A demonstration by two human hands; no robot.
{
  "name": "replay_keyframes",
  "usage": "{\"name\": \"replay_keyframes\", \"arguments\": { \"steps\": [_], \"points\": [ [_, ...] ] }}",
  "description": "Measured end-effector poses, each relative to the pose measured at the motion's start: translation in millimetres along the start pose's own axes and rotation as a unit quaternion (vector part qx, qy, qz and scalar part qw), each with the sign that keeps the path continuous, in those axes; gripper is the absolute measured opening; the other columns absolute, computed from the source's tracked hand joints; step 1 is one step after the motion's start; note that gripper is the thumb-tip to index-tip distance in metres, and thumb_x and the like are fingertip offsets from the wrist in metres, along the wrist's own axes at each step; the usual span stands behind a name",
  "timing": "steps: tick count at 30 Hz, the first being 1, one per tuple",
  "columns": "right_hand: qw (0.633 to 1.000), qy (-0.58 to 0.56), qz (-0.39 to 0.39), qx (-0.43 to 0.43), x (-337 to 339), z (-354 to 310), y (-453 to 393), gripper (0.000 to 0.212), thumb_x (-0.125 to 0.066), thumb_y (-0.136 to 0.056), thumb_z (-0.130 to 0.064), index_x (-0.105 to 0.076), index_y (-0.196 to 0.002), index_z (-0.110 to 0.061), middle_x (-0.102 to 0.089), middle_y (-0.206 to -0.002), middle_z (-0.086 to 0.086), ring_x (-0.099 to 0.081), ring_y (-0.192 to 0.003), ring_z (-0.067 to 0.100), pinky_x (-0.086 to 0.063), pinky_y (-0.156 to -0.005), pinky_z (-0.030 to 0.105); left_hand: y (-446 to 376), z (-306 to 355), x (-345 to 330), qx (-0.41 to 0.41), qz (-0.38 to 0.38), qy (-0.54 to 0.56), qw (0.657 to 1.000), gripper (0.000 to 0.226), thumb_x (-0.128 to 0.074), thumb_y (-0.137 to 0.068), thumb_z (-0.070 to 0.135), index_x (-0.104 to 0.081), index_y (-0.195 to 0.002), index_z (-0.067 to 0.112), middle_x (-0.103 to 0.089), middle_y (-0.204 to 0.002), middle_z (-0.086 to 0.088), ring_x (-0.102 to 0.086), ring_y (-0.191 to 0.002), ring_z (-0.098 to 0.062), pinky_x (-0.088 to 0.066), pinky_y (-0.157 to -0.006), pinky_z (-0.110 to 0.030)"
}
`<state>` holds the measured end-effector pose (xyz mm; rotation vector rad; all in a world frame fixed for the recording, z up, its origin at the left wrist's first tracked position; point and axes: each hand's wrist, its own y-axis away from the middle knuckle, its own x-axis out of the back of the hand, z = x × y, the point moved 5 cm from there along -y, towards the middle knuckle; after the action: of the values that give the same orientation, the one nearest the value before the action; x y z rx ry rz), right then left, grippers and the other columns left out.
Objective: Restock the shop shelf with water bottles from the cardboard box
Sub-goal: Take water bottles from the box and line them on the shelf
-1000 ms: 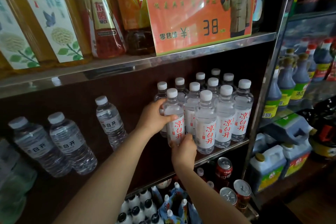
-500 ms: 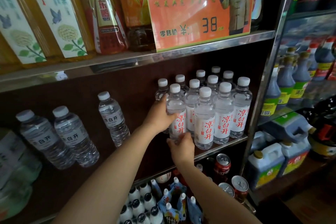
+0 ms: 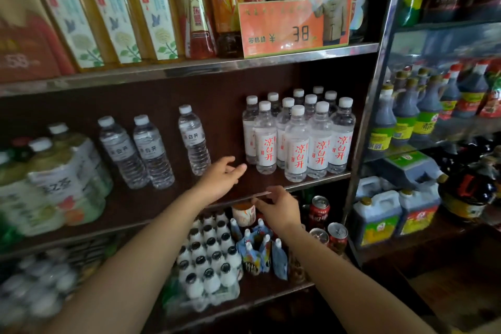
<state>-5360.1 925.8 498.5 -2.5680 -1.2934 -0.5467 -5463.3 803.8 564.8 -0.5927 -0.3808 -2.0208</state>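
Judging by the head view, the next bottle should go upright, label forward, against the left side of the water bottles (image 3: 296, 135) standing at the right end of the shelf (image 3: 320, 181). The left hand (image 3: 221, 180) reaches flat, fingers loosely spread and empty. The right hand (image 3: 279, 207) hovers at the shelf's front edge, apparently empty. No box shows.
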Motion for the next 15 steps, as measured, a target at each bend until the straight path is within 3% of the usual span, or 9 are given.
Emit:
{"name": "replay_keyframes", "arguments": {
  "steps": [5,10,12,15],
  "points": [
    [0.996,0.079,-0.046,0.003,8,13,69,0.044,-0.067,-0.085,-0.040,-0.058,-0.120,-0.016,-0.066,-0.112,0.003,-0.062,-0.094,0.019,-0.047,-0.072,0.027,80,-35,-7,-0.006,-0.043,-0.119,0.992,0.026,-0.056,-0.093,0.034,-0.064,-0.112,0.018,-0.067,-0.108,-0.003,-0.064,-0.096,-0.017,-0.050,-0.087,-0.032],
    [0.987,0.128,-0.097,-0.022,-3,48,130,0.047,-0.067,-0.086,-0.039,-0.057,-0.124,-0.013,-0.066,-0.114,0.007,-0.062,-0.105,0.026,-0.052,-0.086,0.037,153,-84,-27,0.007,-0.118,-0.287,0.951,0.029,-0.050,-0.095,0.039,-0.066,-0.110,0.020,-0.068,-0.107,-0.001,-0.062,-0.099,-0.018,-0.050,-0.088,-0.034],
    [0.984,0.135,-0.114,-0.034,-12,64,153,0.048,-0.067,-0.086,-0.037,-0.055,-0.126,-0.012,-0.066,-0.117,0.008,-0.061,-0.108,0.026,-0.052,-0.089,0.039,177,-108,-35,0.020,-0.140,-0.301,0.943,0.030,-0.051,-0.094,0.039,-0.066,-0.110,0.018,-0.067,-0.108,-0.003,-0.061,-0.101,-0.020,-0.050,-0.088,-0.035],
    [0.981,0.135,-0.131,-0.058,-28,91,182,0.052,-0.069,-0.085,-0.036,-0.055,-0.129,-0.012,-0.064,-0.123,0.007,-0.060,-0.112,0.024,-0.050,-0.092,0.033,208,-144,-49,0.041,-0.153,-0.289,0.944,0.030,-0.053,-0.093,0.037,-0.067,-0.110,0.015,-0.067,-0.111,-0.004,-0.061,-0.103,-0.020,-0.049,-0.090,-0.034]
  ]
}}
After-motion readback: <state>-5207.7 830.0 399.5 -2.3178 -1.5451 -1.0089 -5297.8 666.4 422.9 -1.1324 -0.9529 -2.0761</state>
